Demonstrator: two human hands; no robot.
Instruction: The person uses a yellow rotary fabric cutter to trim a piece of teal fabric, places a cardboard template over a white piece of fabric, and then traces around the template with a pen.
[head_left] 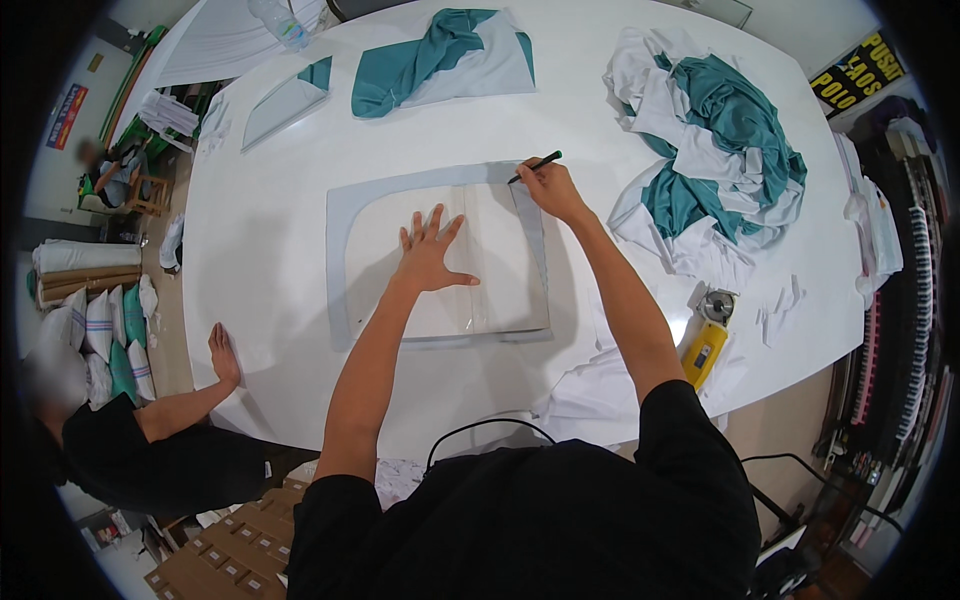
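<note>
A pale cardboard pattern piece (pixel 400 290) with a curved upper left corner lies on light grey-blue fabric (pixel 338 215), which shows past its edges. My left hand (pixel 432 255) presses flat on the pattern, fingers spread. At the pattern's upper right corner, my right hand (pixel 550 188) grips a black marker (pixel 542 165) with a green end. Its tip points down to the fabric beside the pattern's edge; whether it touches I cannot tell. A strip of clear tape runs down the pattern.
A yellow electric rotary cutter (pixel 706 350) lies right of my right forearm, near white scraps (pixel 590 390). Green and white fabric is heaped (pixel 715 130) at the far right, with a folded piece (pixel 445 65) at the back. At left, another person's hand (pixel 224 358) rests on the white table (pixel 260 220).
</note>
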